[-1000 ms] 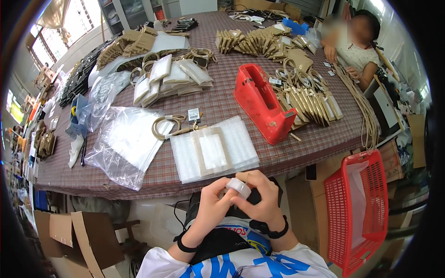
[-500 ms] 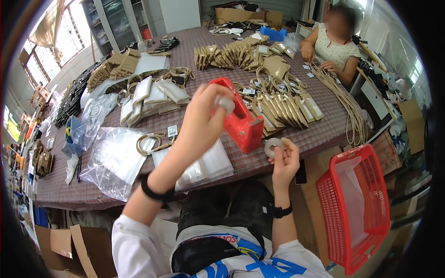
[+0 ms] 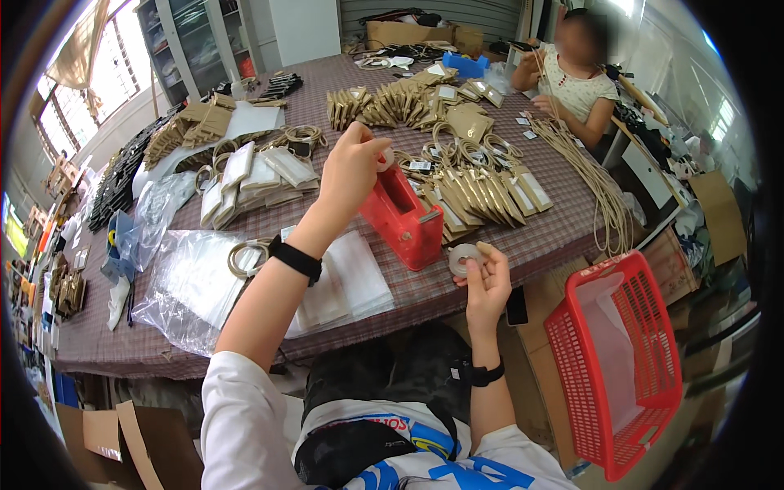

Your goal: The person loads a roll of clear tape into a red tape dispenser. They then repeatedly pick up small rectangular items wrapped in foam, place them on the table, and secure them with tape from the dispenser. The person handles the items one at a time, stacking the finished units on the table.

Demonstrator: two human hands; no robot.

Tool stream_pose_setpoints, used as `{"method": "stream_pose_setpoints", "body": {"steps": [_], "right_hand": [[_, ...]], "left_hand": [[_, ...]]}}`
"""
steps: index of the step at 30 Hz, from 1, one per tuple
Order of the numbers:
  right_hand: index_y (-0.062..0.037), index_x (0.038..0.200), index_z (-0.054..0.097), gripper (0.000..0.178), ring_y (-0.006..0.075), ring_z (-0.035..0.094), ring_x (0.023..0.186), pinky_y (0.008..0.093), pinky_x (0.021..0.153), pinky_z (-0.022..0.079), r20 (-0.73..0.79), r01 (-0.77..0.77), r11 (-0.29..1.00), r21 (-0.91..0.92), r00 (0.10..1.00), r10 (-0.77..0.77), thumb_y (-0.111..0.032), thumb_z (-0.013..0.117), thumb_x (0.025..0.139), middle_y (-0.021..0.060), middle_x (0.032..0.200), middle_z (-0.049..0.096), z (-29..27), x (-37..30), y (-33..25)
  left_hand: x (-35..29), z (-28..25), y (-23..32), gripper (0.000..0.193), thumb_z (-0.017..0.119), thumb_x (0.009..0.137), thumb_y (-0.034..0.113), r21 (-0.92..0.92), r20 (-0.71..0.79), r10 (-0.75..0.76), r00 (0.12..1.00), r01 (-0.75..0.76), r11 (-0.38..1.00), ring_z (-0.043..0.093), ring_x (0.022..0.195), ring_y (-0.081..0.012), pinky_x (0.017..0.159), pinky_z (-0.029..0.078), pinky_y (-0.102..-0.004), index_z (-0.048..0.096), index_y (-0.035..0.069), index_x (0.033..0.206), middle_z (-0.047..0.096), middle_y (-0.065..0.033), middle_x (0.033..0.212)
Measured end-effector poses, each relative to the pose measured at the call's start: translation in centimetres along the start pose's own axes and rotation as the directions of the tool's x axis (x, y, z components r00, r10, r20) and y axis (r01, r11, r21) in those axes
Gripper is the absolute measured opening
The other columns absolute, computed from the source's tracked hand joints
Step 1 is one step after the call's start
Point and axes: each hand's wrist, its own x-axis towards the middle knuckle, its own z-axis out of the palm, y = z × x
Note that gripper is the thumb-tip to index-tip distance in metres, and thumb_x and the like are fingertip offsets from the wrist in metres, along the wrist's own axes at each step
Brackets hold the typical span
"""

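A red tape dispenser (image 3: 406, 234) stands on the checked tablecloth in front of me. At its far end, my left hand (image 3: 353, 163) pinches a small whitish round piece (image 3: 385, 160) that looks like a tape core. The fingers partly cover this piece. Just right of the dispenser's near end, at the table edge, my right hand (image 3: 487, 284) grips a roll of clear tape (image 3: 465, 260) between thumb and fingers, its hole facing up. Below my left forearm lie flat white sleeves (image 3: 359, 282) and a coiled beige cord (image 3: 245, 258).
Gold-brown packets (image 3: 482, 196) with coiled cords crowd the dispenser's right side. White packets (image 3: 261, 175) are stacked to the left, near clear plastic bags (image 3: 184, 286). A red basket (image 3: 563, 343) stands at the lower right. Across the table, a person (image 3: 584, 94) handles long beige cords (image 3: 588, 180).
My left hand has brought the whitish piece from above the dispenser's middle to its far end. The right hand still holds the tape roll. The other person has lifted a hand with cord.
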Motion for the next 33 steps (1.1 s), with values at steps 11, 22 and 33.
{"method": "stream_pose_setpoints", "body": {"steps": [11,22,33], "right_hand": [[0.0081,0.137,0.054,0.034,0.0158,0.071,0.096,0.0265,0.072,0.06,-0.002,-0.025,1.0,-0.009,1.0,0.025,-0.006,0.063,0.107,0.0177,0.12,0.07,0.1,0.1,0.1],[0.0048,0.134,0.057,0.033,0.0185,0.072,0.09,0.0296,0.071,0.062,-0.047,-0.089,0.99,0.11,0.994,0.095,-0.005,0.066,0.104,0.0159,0.113,0.071,0.7,-2.0,-2.4],[0.0101,0.123,0.071,0.039,0.0181,0.073,0.097,0.028,0.082,0.061,0.423,-0.107,0.994,-0.026,0.9,0.108,0.008,0.083,0.086,0.0157,0.117,0.069,5.1,-8.2,-11.6]], "left_hand": [[-0.5,-2.2,-0.5,0.042,0.071,0.084,0.006,0.364,-0.034,0.204,0.978,-0.177,0.914,0.057,0.124,-0.0292,0.097,0.049,-0.0442,0.08,0.016,0.124,0.065,-0.0073,0.126],[-11.5,-13.7,11.8,0.038,0.071,0.098,0.012,-0.439,0.263,-0.1,0.96,0.211,0.874,0.072,0.104,-0.0374,0.091,0.057,-0.0453,0.068,0.002,0.135,0.07,-0.0211,0.12],[-21.4,-11.5,13.6,0.045,0.078,0.093,-0.001,-0.74,0.311,-0.461,0.831,0.516,0.431,0.071,0.097,-0.0161,0.086,0.059,-0.0289,0.071,0.0,0.137,0.072,-0.0121,0.113]]}}
